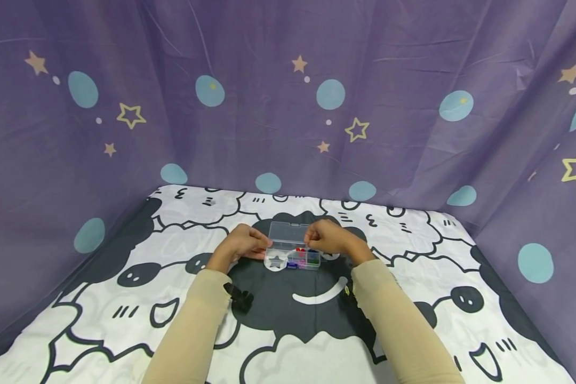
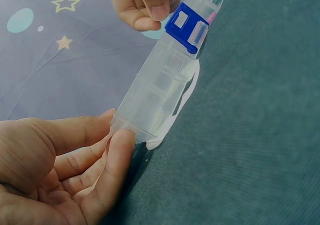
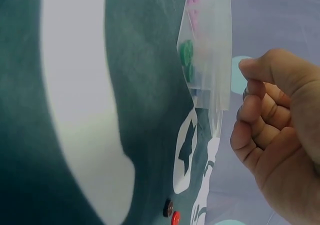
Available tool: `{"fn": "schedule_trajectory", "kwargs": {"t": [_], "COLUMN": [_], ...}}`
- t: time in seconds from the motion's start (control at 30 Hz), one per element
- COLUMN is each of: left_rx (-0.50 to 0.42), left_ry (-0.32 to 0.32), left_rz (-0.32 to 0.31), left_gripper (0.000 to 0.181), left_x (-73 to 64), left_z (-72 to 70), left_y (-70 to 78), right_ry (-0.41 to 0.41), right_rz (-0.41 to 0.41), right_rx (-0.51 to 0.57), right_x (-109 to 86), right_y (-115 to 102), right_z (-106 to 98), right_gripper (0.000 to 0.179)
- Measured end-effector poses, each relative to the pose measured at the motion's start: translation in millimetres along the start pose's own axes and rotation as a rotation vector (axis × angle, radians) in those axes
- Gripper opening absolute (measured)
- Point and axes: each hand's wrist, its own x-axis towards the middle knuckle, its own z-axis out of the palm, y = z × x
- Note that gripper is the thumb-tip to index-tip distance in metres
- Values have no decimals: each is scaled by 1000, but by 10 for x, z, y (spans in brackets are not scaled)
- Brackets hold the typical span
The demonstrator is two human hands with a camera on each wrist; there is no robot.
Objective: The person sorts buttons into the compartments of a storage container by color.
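Observation:
A clear plastic compartment box (image 1: 283, 253) with a blue latch (image 2: 187, 27) lies on the cloth, its transparent lid (image 1: 287, 232) raised at the back. My left hand (image 1: 244, 242) pinches the box's left end between thumb and fingers. Over the right-hand compartments hovers my right hand (image 1: 328, 237), fingers curled and thumb tip close to them. Whether something small sits between its fingertips is hidden. Red pieces (image 1: 300, 249) show in one compartment. Green button-like discs (image 3: 186, 55) and pink pieces (image 3: 193, 7) are seen through the box wall.
A dark disc (image 3: 168, 208) and a red disc (image 3: 175, 218) lie on the cloth beyond the box. The cloth (image 1: 269, 304) bears a black and white cartoon sheep print. Purple curtains (image 1: 269, 149) with stars and blue ovals hang behind and at both sides.

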Motion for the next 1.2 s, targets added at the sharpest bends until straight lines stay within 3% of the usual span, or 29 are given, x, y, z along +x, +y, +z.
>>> {"fn": "schedule_trajectory", "kwargs": {"t": [0.3,0.73,1.2], "left_rx": [17,23,32], "left_ry": [-9,-12,-5], "left_rz": [6,-2,15], "left_gripper": [20,19,21], "left_x": [6,18,28], "left_z": [-15,-15,-7], "left_y": [-8,-3,-11], "right_ry": [23,99,76], "right_rz": [-7,-5,63], "right_rx": [73,25,-15], "right_x": [-131,-407,-593], "right_y": [88,358,655], "right_z": [-56,-175,-302], "right_gripper": [12,9,9]}}
